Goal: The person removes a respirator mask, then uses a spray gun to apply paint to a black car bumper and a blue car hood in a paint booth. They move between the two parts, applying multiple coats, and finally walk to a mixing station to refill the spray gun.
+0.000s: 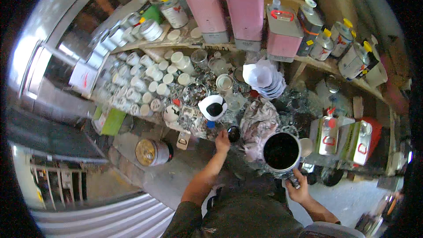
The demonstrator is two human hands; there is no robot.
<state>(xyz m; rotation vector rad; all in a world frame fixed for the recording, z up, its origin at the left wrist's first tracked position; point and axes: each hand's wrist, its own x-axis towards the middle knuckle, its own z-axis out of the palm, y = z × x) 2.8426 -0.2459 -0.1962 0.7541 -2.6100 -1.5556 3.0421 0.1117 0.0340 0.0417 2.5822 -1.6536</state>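
On the right, my right hand [299, 188] is closed round the dark metallic handle of what looks like a paint spray gun [292, 179]. Its round cup [298, 143] is uncovered and shows black paint [281, 150] inside. My left hand [222, 142], fingers closed, holds a small round black lid [234, 133] at the bench's front edge. Beyond it stands a white paper cone strainer [205, 104], its inside stained black. Crumpled, stained paper [260, 121] lies between the strainer and the cup.
Several small pale cups [153, 87] crowd the bench's left side. Nested white paper cones [264, 79] sit farther back. Tall pink cans [244, 13] and bottles line the shelf. Two rectangular cans [327, 135] stand at the right. An open tin [152, 152] is below the bench, left.
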